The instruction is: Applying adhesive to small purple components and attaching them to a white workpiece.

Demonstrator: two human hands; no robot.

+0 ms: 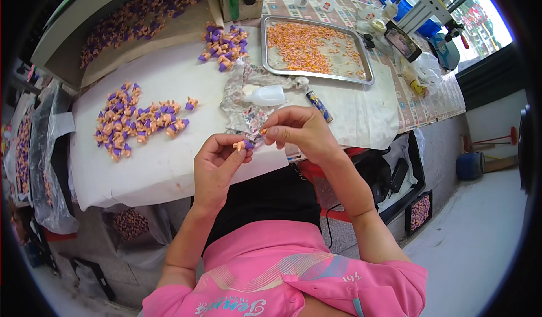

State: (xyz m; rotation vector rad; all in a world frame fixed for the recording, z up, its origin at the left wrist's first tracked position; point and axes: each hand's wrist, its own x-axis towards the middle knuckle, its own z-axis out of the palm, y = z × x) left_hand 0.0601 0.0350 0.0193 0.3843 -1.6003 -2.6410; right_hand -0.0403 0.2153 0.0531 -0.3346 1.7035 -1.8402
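Note:
Between the thumb and fingers of my left hand (217,160) is a small peach-and-purple plastic figure (241,146), held just over the table's near edge. My right hand (293,132) is close beside it, pinching a tiny orange piece (263,131). A narrow gap separates the orange piece from the figure. Behind my hands lies a crumpled patterned cloth (234,99) with a white plastic bottle (266,95) on its side. To the right of the bottle is a dark blue and yellow tube (319,106).
Loose figures form a pile (121,122) at left and another (224,47) farther back. A metal tray (367,75) of small orange pieces stands at the back. At the far left is a box-like machine (56,49) with figures inside. A phone (402,40) sits on a stand at right.

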